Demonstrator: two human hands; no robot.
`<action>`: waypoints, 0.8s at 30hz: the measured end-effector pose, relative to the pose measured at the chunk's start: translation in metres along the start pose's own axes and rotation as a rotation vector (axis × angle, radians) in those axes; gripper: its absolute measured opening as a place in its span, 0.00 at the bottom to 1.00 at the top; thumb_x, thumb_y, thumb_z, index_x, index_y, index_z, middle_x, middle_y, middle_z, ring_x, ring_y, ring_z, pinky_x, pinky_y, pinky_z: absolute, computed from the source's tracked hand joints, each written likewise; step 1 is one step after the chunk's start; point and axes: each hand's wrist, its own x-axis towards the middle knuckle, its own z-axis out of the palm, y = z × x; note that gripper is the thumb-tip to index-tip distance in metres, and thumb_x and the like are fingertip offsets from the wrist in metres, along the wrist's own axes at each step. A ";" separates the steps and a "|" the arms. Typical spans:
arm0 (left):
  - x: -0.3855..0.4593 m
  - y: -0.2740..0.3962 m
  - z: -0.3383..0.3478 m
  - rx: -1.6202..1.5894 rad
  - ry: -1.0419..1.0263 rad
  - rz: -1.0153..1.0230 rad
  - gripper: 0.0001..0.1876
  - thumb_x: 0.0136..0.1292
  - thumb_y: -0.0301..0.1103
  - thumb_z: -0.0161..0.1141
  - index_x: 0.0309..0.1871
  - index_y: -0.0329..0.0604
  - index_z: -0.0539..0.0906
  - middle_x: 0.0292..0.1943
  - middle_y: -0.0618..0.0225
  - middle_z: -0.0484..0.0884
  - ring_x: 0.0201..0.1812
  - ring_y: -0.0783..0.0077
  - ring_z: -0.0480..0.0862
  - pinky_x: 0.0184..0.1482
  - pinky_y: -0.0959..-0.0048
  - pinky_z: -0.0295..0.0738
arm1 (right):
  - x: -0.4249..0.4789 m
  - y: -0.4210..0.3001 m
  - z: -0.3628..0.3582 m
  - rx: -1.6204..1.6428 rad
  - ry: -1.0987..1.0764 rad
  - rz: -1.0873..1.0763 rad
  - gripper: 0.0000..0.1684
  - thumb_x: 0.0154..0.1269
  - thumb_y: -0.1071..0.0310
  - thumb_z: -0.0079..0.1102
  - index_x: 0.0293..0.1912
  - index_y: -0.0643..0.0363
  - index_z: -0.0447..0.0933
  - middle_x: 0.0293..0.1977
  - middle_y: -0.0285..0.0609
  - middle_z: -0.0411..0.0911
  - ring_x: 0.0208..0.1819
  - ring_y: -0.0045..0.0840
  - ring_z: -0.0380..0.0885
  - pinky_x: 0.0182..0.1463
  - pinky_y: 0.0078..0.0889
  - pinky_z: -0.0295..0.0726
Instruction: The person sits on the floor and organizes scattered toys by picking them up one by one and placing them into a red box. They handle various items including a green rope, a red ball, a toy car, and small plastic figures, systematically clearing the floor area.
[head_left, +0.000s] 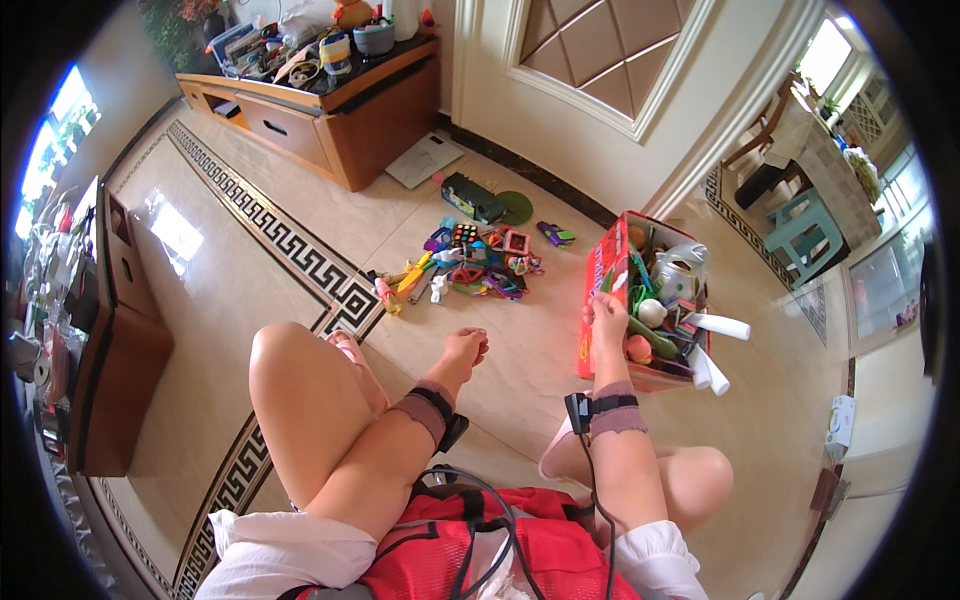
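Note:
My right hand is at the left wall of a red cardboard box, near its rim, with something green at the fingertips, perhaps a toy leaf or vegetable. The box holds a white ball, a green toy cucumber, a silvery plastic-wrapped item and white rolls that stick out over its right edge. My left hand hangs over the floor with curled fingers and no object visible in it. Beyond it lies a pile of mixed plastic toys, with a yellow toy and a small white figure at its near side.
A dark box, a green disc and a purple-green toy lie behind the pile. A wooden cabinet loaded with items stands at the back, a flat white panel beside it. Another cabinet is at left, a teal stool at right.

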 end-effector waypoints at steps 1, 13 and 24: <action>0.004 -0.002 -0.002 0.005 0.009 -0.010 0.05 0.61 0.33 0.58 0.39 0.48 0.78 0.28 0.75 0.78 0.28 0.79 0.79 0.30 0.77 0.73 | 0.002 0.006 0.002 -0.028 -0.013 0.039 0.09 0.61 0.73 0.54 0.43 0.60 0.75 0.31 0.34 0.75 0.28 0.18 0.76 0.29 0.17 0.74; 0.078 -0.016 -0.052 0.057 0.156 -0.063 0.14 0.59 0.35 0.59 0.47 0.43 0.78 0.30 0.73 0.78 0.28 0.79 0.76 0.30 0.77 0.70 | 0.025 0.095 0.077 -0.344 -0.226 0.190 0.12 0.61 0.70 0.55 0.45 0.63 0.76 0.32 0.37 0.78 0.29 0.17 0.76 0.30 0.18 0.74; 0.156 0.009 -0.076 0.496 0.388 0.130 0.26 0.53 0.38 0.65 0.56 0.43 0.76 0.55 0.51 0.72 0.56 0.54 0.73 0.58 0.64 0.68 | 0.036 0.165 0.130 -0.639 -0.381 0.124 0.13 0.60 0.69 0.57 0.45 0.63 0.78 0.33 0.36 0.78 0.34 0.17 0.76 0.37 0.20 0.74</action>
